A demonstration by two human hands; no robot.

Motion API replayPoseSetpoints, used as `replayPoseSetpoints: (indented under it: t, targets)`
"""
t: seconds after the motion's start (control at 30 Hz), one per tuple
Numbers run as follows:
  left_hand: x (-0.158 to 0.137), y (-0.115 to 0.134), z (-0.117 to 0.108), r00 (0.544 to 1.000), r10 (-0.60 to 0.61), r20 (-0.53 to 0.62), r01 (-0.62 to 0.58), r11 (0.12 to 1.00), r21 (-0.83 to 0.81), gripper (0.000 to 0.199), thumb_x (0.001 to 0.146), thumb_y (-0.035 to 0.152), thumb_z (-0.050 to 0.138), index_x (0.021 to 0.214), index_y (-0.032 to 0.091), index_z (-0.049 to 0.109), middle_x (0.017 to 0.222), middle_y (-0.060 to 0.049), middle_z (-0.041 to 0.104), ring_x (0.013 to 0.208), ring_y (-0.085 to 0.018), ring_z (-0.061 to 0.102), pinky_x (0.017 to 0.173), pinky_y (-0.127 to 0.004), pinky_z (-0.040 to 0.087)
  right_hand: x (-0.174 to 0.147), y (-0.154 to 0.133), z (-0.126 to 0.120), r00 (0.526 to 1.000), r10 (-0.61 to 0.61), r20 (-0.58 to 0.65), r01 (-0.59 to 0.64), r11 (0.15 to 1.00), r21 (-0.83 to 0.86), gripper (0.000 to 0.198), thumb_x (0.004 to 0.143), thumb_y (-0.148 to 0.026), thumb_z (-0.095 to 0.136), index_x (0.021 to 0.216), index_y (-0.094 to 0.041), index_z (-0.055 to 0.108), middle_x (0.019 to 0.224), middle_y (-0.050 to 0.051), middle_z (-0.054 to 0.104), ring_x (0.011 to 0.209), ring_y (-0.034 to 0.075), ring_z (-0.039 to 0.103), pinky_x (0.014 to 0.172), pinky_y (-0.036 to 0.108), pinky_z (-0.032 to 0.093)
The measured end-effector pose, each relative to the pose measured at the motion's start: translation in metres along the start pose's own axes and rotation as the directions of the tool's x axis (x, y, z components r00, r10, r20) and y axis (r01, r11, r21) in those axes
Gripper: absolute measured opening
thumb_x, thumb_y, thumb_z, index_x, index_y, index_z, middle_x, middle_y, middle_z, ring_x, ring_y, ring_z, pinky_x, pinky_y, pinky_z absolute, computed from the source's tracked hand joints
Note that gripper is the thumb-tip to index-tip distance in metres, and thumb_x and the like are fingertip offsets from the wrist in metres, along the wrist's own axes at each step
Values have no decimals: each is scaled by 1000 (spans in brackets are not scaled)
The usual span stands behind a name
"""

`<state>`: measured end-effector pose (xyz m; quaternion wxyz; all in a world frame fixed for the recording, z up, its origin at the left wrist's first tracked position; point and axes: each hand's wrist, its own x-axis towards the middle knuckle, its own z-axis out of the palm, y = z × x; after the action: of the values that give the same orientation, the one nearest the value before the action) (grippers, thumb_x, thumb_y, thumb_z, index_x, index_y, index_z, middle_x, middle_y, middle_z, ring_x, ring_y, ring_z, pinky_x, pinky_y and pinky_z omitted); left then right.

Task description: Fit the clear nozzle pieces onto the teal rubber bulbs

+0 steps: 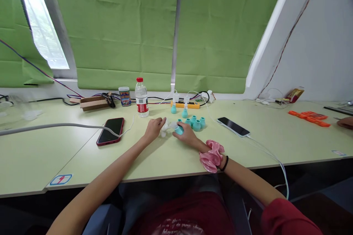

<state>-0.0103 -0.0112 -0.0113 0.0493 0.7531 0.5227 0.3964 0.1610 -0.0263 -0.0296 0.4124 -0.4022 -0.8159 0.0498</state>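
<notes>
Teal bulb [179,130] in right hand [188,135]

The left forearm [116,170] stretches forward and inward from the lower left. The left hand [153,131] has bent fingers, with their tips directed toward the right hand [189,137], which is curled in a closed grip, its thumb nearer to the body. The right forearm [248,178] comes slantwise from the lower right. Both hands are near each other.
</notes>
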Motion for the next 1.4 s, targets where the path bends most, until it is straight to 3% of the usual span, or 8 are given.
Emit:
replayPoseSetpoints:
  t: [0.17, 0.27, 0.43, 0.7, 0.93, 1.13, 1.27, 1.4]
  targets:
    - [0, -13, 10, 998, 30, 59, -40, 984, 175, 24, 78, 35, 44, 76, 16, 60, 65, -4, 53, 60, -16, 52, 51, -24, 29, -1, 3, 1, 1000, 25, -9, -25, 999, -47, 26, 65, -29, 56, 87, -16, 54, 85, 5, 60, 75, 18, 55, 69, 29, 42]
    - [-3, -14, 13, 994, 59, 96, -80, 970, 230, 27, 82, 35, 39, 96, 21, 57, 75, -4, 52, 63, -17, 53, 53, -24, 32, -4, 1, 2, 1000, 5, 16, -3, 997, -81, 29, 62, -28, 57, 90, -17, 55, 89, 5, 60, 80, 19, 55, 73, 30, 42]
    - [-6, -13, 15, 985, 106, 133, -139, 953, 269, 33, 86, 31, 29, 109, 25, 52, 82, -5, 46, 71, -17, 51, 61, -27, 38, -6, -3, 2, 997, -26, 72, 35, 991, -126, 34, 60, -25, 58, 93, -19, 55, 91, 5, 60, 84, 21, 54, 76, 32, 42]
    - [-10, -11, 15, 959, 209, 191, -256, 928, 271, 37, 79, 17, 36, 112, 26, 51, 102, -8, 40, 95, -23, 39, 78, -37, 38, -8, -5, 3, 998, -9, 67, 19, 989, -149, 33, 62, -27, 57, 93, -18, 54, 88, 6, 60, 81, 22, 55, 73, 34, 41]
    - [-11, -9, 16, 952, 232, 200, -283, 916, 285, 39, 82, 33, 35, 120, 30, 41, 130, -8, 25, 116, -33, 23, 91, -53, 22, -5, -4, 2, 998, -34, 50, 37, 996, -76, 32, 63, -28, 57, 93, -17, 53, 89, 5, 60, 80, 19, 55, 74, 31, 42]
    - [-9, -16, 19, 939, 231, 256, -293, 927, 235, 36, 82, 38, 36, 112, 24, 50, 127, -9, 38, 110, -29, 38, 88, -45, 32, -3, -3, 2, 999, -38, -3, 38, 999, -23, 31, 65, -28, 57, 93, -15, 53, 89, 5, 60, 80, 18, 55, 74, 28, 42]
    - [-7, -13, 16, 958, 221, 181, -254, 950, 183, 40, 86, 35, 29, 123, 23, 36, 125, -10, 41, 110, -27, 39, 88, -46, 32, -4, -4, 2, 999, -19, -36, 18, 999, -31, 31, 64, -28, 57, 92, -15, 53, 89, 5, 59, 79, 18, 55, 73, 28, 43]
    - [-6, -2, 5, 966, 245, 78, -252, 963, 92, 38, 88, 29, 20, 113, 18, 46, 115, -9, 50, 105, -20, 42, 88, -38, 33, -4, -6, 0, 998, 7, -55, -11, 997, -71, 32, 62, -28, 57, 92, -16, 53, 91, 6, 59, 83, 21, 54, 74, 31, 42]
